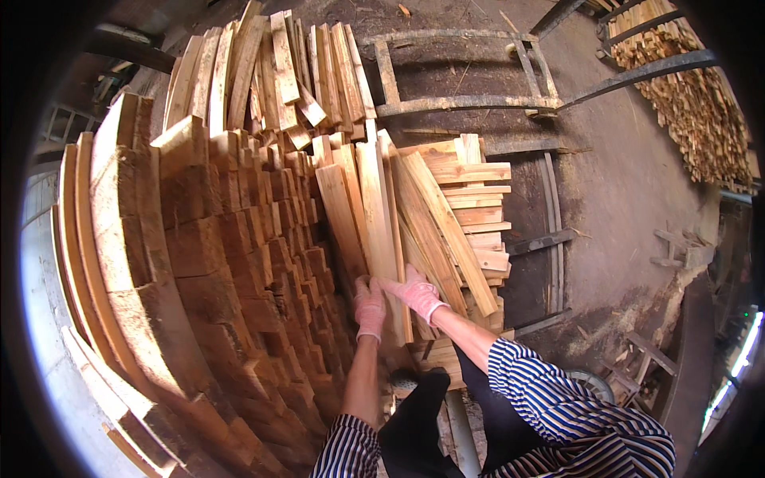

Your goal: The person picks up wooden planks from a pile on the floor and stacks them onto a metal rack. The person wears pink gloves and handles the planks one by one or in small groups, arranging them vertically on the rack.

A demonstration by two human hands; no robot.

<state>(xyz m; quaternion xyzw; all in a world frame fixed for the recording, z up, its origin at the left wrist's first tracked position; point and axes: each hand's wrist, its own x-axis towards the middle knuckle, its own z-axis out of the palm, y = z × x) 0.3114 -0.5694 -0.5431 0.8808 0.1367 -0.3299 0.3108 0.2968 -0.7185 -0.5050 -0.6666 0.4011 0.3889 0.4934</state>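
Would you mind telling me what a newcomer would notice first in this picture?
Probably the tall stack of wooden blocks filling the left. At centre, the left hand and right hand, in pink gloves, grip pale leaning planks. A bundle of thin sticks lies at upper right.

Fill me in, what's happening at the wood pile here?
A person in a striped shirt and pink work gloves has both hands on pale wooden planks leaning on end against a big stack of sawn timber. The left hand and right hand grip the planks near their lower ends. More short boards lie stacked flat to the right, beside a metal frame on the dirt floor.
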